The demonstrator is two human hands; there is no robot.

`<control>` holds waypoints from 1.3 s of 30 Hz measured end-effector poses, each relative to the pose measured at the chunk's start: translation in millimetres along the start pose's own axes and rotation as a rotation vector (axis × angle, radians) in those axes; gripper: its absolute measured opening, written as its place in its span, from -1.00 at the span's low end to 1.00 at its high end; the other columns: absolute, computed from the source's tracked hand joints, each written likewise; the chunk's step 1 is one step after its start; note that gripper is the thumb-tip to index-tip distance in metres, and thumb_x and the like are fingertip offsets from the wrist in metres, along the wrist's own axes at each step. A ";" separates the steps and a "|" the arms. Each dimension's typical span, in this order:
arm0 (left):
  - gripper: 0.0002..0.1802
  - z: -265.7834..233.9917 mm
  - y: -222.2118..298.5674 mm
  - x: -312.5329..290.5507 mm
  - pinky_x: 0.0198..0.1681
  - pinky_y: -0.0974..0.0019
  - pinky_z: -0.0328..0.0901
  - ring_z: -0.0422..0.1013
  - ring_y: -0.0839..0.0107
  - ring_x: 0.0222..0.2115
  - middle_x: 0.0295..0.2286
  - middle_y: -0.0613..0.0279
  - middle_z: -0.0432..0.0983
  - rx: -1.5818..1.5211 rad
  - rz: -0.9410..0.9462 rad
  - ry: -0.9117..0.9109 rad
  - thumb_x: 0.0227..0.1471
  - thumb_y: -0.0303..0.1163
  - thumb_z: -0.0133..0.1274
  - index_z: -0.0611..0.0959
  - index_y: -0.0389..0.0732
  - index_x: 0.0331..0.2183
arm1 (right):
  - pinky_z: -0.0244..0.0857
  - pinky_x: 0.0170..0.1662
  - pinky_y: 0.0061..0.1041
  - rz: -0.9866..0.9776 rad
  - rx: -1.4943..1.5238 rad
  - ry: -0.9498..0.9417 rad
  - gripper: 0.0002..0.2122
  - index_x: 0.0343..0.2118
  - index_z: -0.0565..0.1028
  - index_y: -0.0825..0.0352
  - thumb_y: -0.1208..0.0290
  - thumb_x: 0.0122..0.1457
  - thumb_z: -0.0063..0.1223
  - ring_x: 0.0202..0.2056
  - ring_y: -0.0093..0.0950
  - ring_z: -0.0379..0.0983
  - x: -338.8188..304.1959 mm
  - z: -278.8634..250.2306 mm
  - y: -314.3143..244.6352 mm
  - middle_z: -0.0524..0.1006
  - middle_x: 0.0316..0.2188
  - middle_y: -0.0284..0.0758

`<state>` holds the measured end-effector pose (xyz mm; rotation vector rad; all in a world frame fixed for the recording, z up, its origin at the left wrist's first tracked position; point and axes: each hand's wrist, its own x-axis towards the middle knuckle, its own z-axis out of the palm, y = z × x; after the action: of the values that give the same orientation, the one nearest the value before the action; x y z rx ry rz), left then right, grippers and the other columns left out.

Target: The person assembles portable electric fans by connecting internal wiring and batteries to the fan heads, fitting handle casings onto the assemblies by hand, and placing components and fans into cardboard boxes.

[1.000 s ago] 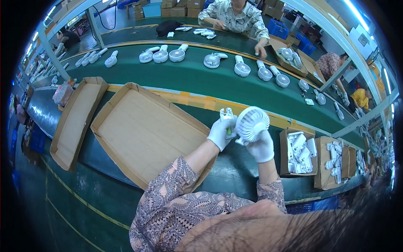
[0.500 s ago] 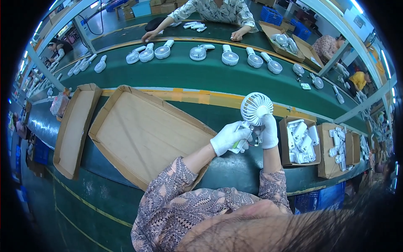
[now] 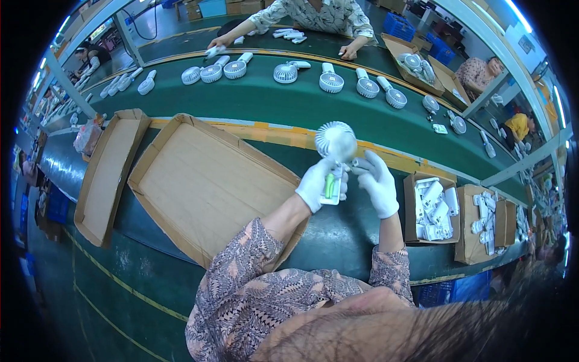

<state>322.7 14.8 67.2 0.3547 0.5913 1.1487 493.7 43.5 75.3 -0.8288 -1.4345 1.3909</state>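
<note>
My left hand [image 3: 313, 184], in a white glove, is closed around the handle of a white handheld fan [image 3: 336, 142]. The fan's round slatted head points away from me and is slightly blurred. Its handle lies uncovered, with a green battery [image 3: 330, 186] showing inside. Just right of the fan's neck is my gloved right hand [image 3: 380, 187], its fingers apart and bent. The fingertips come close to the neck; whether they touch it I cannot tell. No object shows in that hand.
A large shallow cardboard tray [image 3: 208, 181] and a narrower one [image 3: 108, 181] lie left. A cardboard box of white plastic parts [image 3: 434, 208] stands right, beside another box [image 3: 470, 247]. Beyond, several fans line the green conveyor belt [image 3: 241, 99]; a co-worker [image 3: 313, 18] sits across.
The fan has moved left and slightly up, and its handle has turned so the green battery shows. My right hand has come off it. Across the belt, the co-worker's hand has lifted a white piece.
</note>
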 end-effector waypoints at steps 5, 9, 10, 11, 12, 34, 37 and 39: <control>-0.62 1.5 -6.5 6.1 -0.66 0.35 0.35 0.39 0.42 -0.69 -0.59 0.23 0.43 0.135 0.045 0.047 0.12 -0.09 -0.17 0.47 -0.24 -0.35 | 0.30 -0.33 -0.63 -0.379 -0.601 0.056 -0.50 0.00 0.31 0.37 0.66 -0.10 0.06 -0.24 -0.50 0.43 -12.2 10.4 -9.1 0.46 -0.24 -0.25; -0.66 0.9 -15.6 5.7 -0.61 0.38 0.37 0.42 0.41 -0.64 -0.55 0.21 0.45 0.257 0.115 0.032 0.13 -0.14 -0.16 0.49 -0.24 -0.34 | 0.32 -0.27 -0.54 -0.695 -0.816 0.052 -0.66 -0.20 0.45 0.35 0.70 -0.13 0.05 -0.31 -0.36 0.46 -13.8 10.3 -14.0 0.48 -0.31 -0.21; -0.67 -1.0 -17.1 7.1 -0.56 0.38 0.38 0.43 0.43 -0.59 -0.52 0.22 0.46 0.261 0.127 0.016 0.13 -0.15 -0.15 0.50 -0.24 -0.33 | 0.33 -0.25 -0.49 -0.684 -0.788 0.043 -0.71 -0.29 0.47 0.34 0.72 -0.16 0.05 -0.32 -0.29 0.45 -16.4 13.3 -15.8 0.48 -0.31 -0.20; -0.67 -1.8 -19.2 9.4 -0.56 0.38 0.38 0.43 0.43 -0.59 -0.52 0.22 0.46 0.258 0.128 0.016 0.13 -0.15 -0.15 0.50 -0.24 -0.33 | 0.33 -0.25 -0.47 -0.688 -0.816 0.003 -0.70 -0.30 0.47 0.33 0.72 -0.18 0.05 -0.31 -0.29 0.45 -17.9 13.6 -15.4 0.47 -0.31 -0.21; -0.67 -1.3 -21.1 12.2 -0.49 0.39 0.37 0.43 0.45 -0.52 -0.48 0.23 0.47 0.250 0.190 0.042 0.13 -0.16 -0.15 0.51 -0.24 -0.30 | 0.33 -0.25 -0.46 -0.692 -0.845 -0.037 -0.69 -0.30 0.48 0.32 0.72 -0.20 0.06 -0.31 -0.28 0.45 -18.6 14.0 -15.0 0.47 -0.32 -0.22; -0.80 2.4 -31.8 15.5 -0.51 0.27 0.43 0.46 0.35 -0.52 -0.46 0.16 0.45 0.109 0.060 0.006 0.01 -0.46 -0.05 0.45 -0.27 -0.26 | 0.24 -0.27 -0.49 -0.447 -0.760 0.105 -0.75 -0.28 0.49 0.30 0.62 -0.10 0.07 -0.38 -0.42 0.42 -12.0 -3.4 8.8 0.50 -0.42 -0.32; -0.79 2.7 -33.7 16.5 -0.51 0.26 0.44 0.46 0.32 -0.53 -0.47 0.15 0.44 0.105 0.058 -0.007 0.00 -0.48 -0.07 0.43 -0.30 -0.26 | 0.29 -0.25 -0.66 -0.198 -0.352 0.094 -0.77 -0.23 0.45 0.41 0.68 -0.01 0.03 -0.37 -0.65 0.38 -7.2 -9.6 19.9 0.48 -0.39 -0.37; -0.78 1.4 -35.1 18.4 -0.51 0.25 0.44 0.46 0.31 -0.53 -0.48 0.15 0.44 0.103 0.055 -0.015 -0.01 -0.47 -0.08 0.42 -0.30 -0.25 | 0.30 -0.27 -0.64 -0.188 -0.321 0.098 -0.77 -0.24 0.47 0.40 0.67 -0.02 0.03 -0.39 -0.62 0.40 -3.0 -12.3 26.3 0.49 -0.41 -0.33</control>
<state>354.9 18.5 44.3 0.4701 0.6324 1.1692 502.6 48.3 47.9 -0.9234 -1.6372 0.9805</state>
